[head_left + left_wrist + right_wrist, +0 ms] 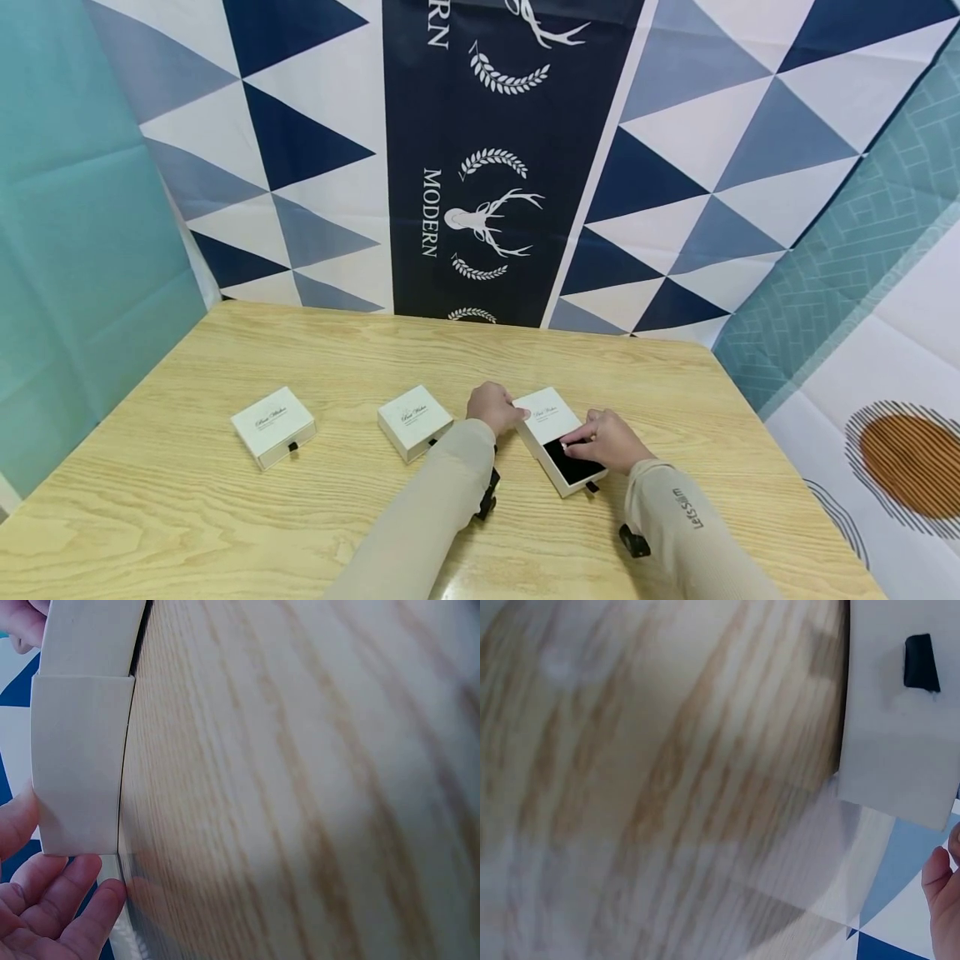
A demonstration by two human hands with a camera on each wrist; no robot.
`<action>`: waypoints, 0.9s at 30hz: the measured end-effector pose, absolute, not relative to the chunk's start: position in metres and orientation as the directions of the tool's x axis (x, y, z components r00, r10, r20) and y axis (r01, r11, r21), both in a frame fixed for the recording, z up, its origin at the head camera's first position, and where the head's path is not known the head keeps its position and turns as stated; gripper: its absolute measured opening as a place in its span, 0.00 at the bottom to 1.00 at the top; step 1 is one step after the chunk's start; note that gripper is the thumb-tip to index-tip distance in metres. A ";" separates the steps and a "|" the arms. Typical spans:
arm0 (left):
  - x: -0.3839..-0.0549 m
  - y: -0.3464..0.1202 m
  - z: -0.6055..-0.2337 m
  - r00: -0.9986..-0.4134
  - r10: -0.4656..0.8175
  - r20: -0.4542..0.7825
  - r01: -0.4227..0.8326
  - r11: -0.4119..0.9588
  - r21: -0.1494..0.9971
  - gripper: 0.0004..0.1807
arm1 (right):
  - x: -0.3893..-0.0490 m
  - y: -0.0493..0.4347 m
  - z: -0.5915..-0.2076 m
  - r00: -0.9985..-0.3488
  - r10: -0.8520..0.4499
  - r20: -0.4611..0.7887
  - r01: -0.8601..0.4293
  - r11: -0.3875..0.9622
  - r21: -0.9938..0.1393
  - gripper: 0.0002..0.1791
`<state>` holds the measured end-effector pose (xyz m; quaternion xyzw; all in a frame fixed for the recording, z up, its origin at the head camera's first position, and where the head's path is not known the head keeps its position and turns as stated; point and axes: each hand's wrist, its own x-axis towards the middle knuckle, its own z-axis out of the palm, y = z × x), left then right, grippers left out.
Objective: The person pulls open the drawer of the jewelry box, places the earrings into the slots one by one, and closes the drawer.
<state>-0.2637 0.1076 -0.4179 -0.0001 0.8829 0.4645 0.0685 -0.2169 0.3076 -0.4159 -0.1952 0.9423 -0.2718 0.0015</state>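
A white drawer-style gift box (545,412) with printed lettering lies right of the table's middle, its drawer (573,462) pulled out toward me and lined in black. My left hand (492,406) grips the box's outer sleeve at its far left end. In the left wrist view, the thumb is on one face of the sleeve (81,765) and the fingers are at its end. My right hand (611,442) reaches over the drawer, thumb and forefinger pinching a small pale thing (564,447) at the black lining. Its kind is too small to tell. A black pull tab (921,663) shows on the drawer's front.
Two similar white boxes, both closed, lie to the left: one near the middle (414,418), close to my left forearm, and one farther left (273,423). The wooden table (187,517) ends at a patterned cloth backdrop (480,167).
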 end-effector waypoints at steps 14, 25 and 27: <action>-0.263 0.108 -0.419 -0.990 0.075 -0.116 -0.056 0.551 0.832 0.09 | -0.214 0.309 -0.413 -0.923 -0.368 0.114 -0.376 0.800 -0.467 0.06; -0.263 0.108 -0.419 -0.991 0.079 -0.108 -0.046 0.560 0.827 0.10 | -0.215 0.307 -0.414 -0.932 -0.346 0.111 -0.358 0.821 -0.445 0.06; -0.263 0.108 -0.419 -0.991 0.079 -0.105 -0.042 0.568 0.822 0.10 | -0.215 0.306 -0.414 -0.928 -0.355 0.110 -0.366 0.826 -0.429 0.06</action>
